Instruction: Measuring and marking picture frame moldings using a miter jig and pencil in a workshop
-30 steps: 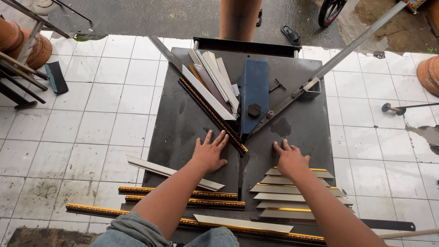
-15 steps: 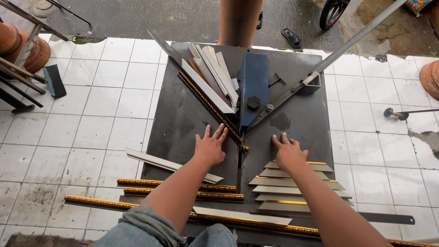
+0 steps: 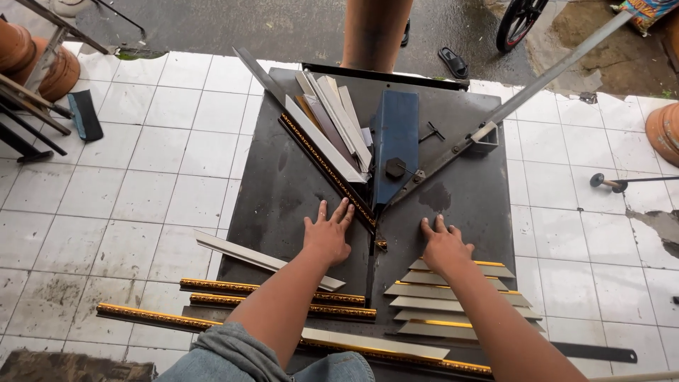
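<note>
Head view: left hand (image 3: 327, 237) and right hand (image 3: 444, 244) lie flat, fingers spread, holding nothing, on the dark counter (image 3: 283, 184); gold-edged moulding strip (image 3: 327, 170) (light, stiff, probably best held mid-length) sits just beyond left fingertips.

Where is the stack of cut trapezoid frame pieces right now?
In the head view, the stack lies on the dark table's near right part, just under the right hand.

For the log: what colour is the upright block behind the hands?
Dark blue block, seen best in the head view.
</note>
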